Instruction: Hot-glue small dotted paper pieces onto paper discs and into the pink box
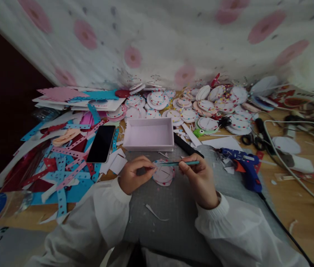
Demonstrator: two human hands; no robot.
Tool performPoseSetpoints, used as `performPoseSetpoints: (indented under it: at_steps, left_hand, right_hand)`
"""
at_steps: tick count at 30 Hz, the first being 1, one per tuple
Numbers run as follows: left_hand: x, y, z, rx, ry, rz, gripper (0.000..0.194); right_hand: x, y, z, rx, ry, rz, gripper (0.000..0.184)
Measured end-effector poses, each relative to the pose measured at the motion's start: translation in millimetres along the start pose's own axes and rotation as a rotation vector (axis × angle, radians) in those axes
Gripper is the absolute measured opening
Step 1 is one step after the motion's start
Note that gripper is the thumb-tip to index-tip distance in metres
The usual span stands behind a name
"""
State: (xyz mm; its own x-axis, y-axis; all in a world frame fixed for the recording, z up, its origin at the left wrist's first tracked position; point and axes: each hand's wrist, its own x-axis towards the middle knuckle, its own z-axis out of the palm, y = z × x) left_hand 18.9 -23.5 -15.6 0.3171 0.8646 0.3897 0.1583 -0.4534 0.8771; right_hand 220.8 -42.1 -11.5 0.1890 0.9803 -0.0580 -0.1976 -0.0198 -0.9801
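Observation:
In my right hand (200, 180) is a pair of teal tweezers (188, 163), gripped between thumb and fingers, its tips pointing left. My left hand (138, 173) is closed in a pinch near those tips, at the left edge of a round white paper disc (164, 176). Whatever sits in that pinch is too small to make out. The disc has coloured dots around its rim and lies on the grey cutting mat (157, 226). Just behind it stands a shallow white box (149, 148) with nothing visible inside.
Many dotted paper discs (158, 99) are piled along the back. A blue glue gun (240, 159) with its cord lies at right, near black scissors (253, 141). To the left are a phone (101, 144), heaped punched paper strips (60, 174) and a plastic bottle (3, 205).

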Motion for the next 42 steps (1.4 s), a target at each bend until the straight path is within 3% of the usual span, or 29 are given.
performPoseSetpoints:
  at_steps: [27, 36, 42]
  left_hand:
    - [-1.8, -1.9, -2.2, -0.038, -0.014, 0.009, 0.002]
    - [1.7, 3.4, -3.6, 0.012, -0.042, 0.046, 0.006]
    - [0.0, 1.4, -3.3, 0.028, -0.068, 0.028, 0.006]
  right_hand:
    - [-4.9, -6.6, 4.5, -0.035, -0.036, -0.103, 0.022]
    - [-2.3, 1.4, 0.5, 0.036, -0.040, 0.007, 0.026]
    - [-3.3, -1.6, 1.1, 0.013, -0.047, -0.045, 0.027]
